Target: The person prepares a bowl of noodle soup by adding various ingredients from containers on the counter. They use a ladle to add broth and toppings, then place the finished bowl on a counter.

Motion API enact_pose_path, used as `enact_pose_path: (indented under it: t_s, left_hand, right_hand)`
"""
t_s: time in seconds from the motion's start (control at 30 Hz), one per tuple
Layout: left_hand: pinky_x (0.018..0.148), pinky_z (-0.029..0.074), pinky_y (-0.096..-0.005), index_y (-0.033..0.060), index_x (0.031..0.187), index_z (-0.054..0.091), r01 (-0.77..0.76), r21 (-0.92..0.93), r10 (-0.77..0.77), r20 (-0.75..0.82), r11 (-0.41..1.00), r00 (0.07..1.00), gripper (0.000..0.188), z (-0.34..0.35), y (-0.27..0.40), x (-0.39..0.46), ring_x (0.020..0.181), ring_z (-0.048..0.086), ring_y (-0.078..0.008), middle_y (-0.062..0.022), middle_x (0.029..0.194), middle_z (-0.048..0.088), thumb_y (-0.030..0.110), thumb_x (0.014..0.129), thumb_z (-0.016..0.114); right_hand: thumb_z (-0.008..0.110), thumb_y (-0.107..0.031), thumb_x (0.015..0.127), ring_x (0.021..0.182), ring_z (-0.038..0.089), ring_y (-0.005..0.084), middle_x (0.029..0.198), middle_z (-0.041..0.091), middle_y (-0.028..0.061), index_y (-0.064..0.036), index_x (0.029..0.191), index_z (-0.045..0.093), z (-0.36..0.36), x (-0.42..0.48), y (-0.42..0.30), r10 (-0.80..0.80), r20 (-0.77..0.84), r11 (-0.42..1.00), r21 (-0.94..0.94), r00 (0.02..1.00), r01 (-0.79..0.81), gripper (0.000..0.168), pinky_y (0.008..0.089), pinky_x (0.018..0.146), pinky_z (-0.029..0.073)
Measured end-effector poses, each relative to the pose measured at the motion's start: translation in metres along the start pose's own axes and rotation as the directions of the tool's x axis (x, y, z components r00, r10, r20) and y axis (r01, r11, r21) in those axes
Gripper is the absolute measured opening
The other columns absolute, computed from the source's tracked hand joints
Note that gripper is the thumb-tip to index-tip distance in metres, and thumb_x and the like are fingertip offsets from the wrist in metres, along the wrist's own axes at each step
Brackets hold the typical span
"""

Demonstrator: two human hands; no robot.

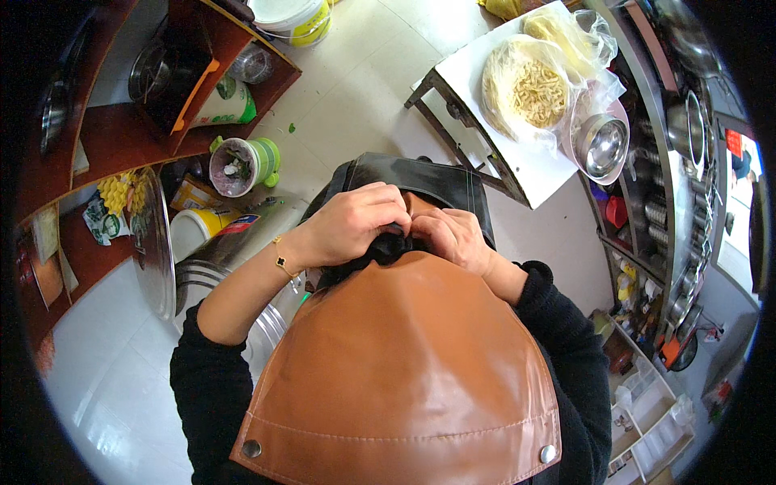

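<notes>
At my waist, my left hand (361, 221) and my right hand (451, 233) meet at the front of a brown leather-like apron (400, 351). Both sets of fingers are curled around bunched black material (388, 245), probably an apron tie. The apron's lower part (400, 167) is black with pale stitching. Two metal snaps sit at the corners of its brown bib. A gold bracelet with a dark clover charm (280, 261) hangs on my left wrist. My fingertips are partly hidden by my own knuckles, so the exact grip is hard to make out.
Ahead to the right, a white-topped table (539, 188) bears bagged noodles (536, 94) and a steel bowl (603, 142). A green-and-white bin (264, 160) and a reddish wooden cabinet (127, 142) stand left. Metal shelving (658, 212) lines the right. Large steel pots (209, 273) stand by my left arm.
</notes>
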State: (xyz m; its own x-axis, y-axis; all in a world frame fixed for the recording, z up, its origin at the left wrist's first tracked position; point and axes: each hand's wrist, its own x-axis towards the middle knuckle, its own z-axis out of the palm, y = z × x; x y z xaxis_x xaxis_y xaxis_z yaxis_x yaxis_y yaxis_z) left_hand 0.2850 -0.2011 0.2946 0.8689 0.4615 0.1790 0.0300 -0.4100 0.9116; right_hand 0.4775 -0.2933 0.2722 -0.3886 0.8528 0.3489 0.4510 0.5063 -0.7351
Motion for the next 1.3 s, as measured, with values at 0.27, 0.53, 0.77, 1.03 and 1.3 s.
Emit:
enact_pose_path:
  t_s: [0.27, 0.53, 0.77, 1.03, 1.3]
  left_hand:
    - [0.062, 0.049, -0.0352, 0.0044, 0.079, 0.058, -0.025, 0.227, 0.044, -0.078, 0.973, 0.996, 0.013, 0.002, 0.011, -0.002, 0.07, 0.059, -0.0274, -0.0089, 0.077, 0.059, -0.002, 0.068, 0.058]
    - [0.071, 0.05, -0.0334, 0.0046, 0.082, 0.058, -0.085, 0.216, 0.061, 0.115, 0.973, 0.991, 0.006, -0.003, 0.008, -0.01, 0.079, 0.06, -0.0251, -0.0084, 0.085, 0.059, 0.006, 0.076, 0.057]
    - [0.08, 0.049, -0.0355, -0.0002, 0.081, 0.06, 0.221, -0.109, -0.212, 0.088, 0.969, 0.973, 0.012, -0.002, 0.018, -0.018, 0.092, 0.062, -0.0288, -0.0148, 0.096, 0.064, 0.009, 0.076, 0.067]
    - [0.082, 0.046, -0.0284, 0.0009, 0.077, 0.063, 0.501, -0.366, -0.471, 0.176, 0.784, 0.865, 0.012, 0.001, 0.017, -0.015, 0.087, 0.061, -0.016, -0.0093, 0.087, 0.066, 0.012, 0.075, 0.067]
    - [0.084, 0.043, -0.029, 0.0009, 0.08, 0.063, 0.589, -0.334, -0.519, 0.279, 0.736, 0.808, 0.013, 0.008, 0.021, -0.013, 0.09, 0.057, -0.016, -0.0098, 0.092, 0.063, 0.013, 0.077, 0.066]
  right_hand:
    - [0.062, -0.015, 0.07, 0.07, 0.061, 0.0272, 0.086, 0.059, 0.0108, -0.003, 0.092, 0.053, 0.002, -0.002, 0.003, 0.012, -0.019, 0.999, 0.039, 1.0, -0.011, 0.026, 0.0336, 0.059, 0.051]
    - [0.064, -0.012, 0.07, 0.066, 0.062, 0.0252, 0.084, 0.059, 0.0092, -0.004, 0.09, 0.055, 0.002, -0.002, 0.002, 0.006, 0.012, 1.0, 0.017, 1.0, -0.006, 0.023, 0.0323, 0.054, 0.051]
    - [0.065, -0.009, 0.069, 0.058, 0.058, 0.0239, 0.073, 0.055, 0.0075, -0.004, 0.086, 0.056, 0.002, -0.004, 0.007, 0.005, 0.021, 0.999, -0.036, 1.0, -0.005, 0.019, 0.0324, 0.049, 0.048]
    - [0.071, -0.009, 0.072, 0.068, 0.056, 0.0222, 0.072, 0.059, 0.0081, -0.002, 0.077, 0.066, -0.006, -0.002, -0.006, 0.436, 0.163, 0.813, 0.35, 0.885, -0.465, 0.01, 0.0314, 0.059, 0.045]
    - [0.071, -0.011, 0.078, 0.069, 0.052, 0.0083, 0.076, 0.058, 0.0026, -0.004, 0.082, 0.068, -0.017, -0.002, -0.02, 0.645, 0.313, 0.599, 0.359, 0.697, -0.716, 0.009, 0.0227, 0.06, 0.043]
